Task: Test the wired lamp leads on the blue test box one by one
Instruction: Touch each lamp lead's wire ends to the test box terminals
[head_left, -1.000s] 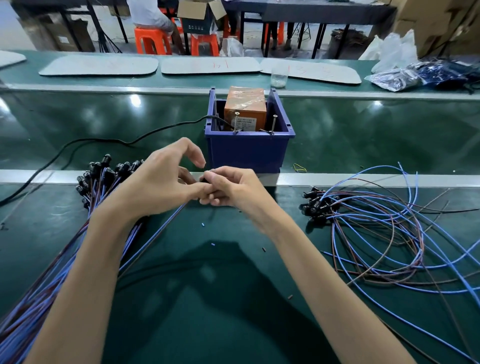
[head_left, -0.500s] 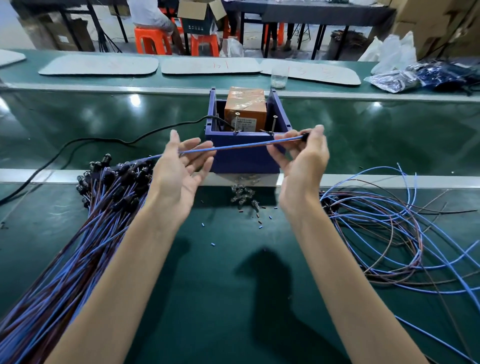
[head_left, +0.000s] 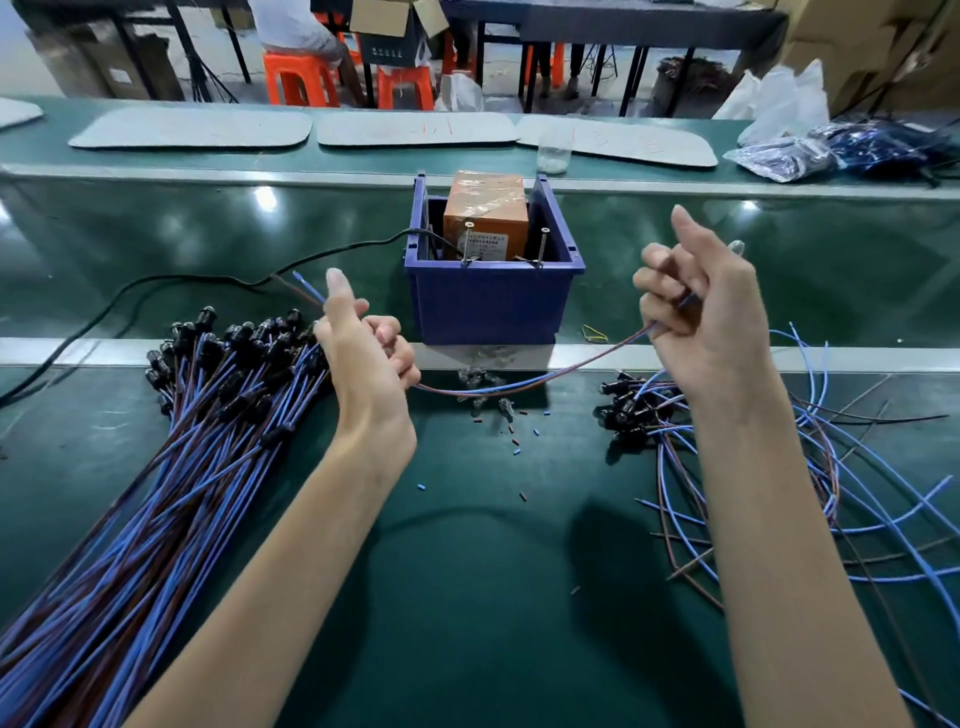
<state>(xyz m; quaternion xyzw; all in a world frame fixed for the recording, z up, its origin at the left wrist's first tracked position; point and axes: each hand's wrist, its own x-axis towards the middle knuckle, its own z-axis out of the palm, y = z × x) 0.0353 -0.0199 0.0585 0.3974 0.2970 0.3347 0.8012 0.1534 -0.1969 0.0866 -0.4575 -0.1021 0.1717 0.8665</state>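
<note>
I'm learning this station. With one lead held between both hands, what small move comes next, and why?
Probably bring the bare wire ends above the left hand onto the two screws on the blue box; the lead sags untested, touching neither.

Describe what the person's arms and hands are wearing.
Nothing. The left hand and right hand are bare: no gloves, rings, watch or wrist strap show. Both forearms are uncovered down to the frame's edge, with no sleeve in view.

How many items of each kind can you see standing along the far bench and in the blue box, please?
Grey mats: 3
Clear cups: 1
Orange boxes inside the blue test box: 1
Upright screws on the blue box's front rim: 2
Total: 7
</note>
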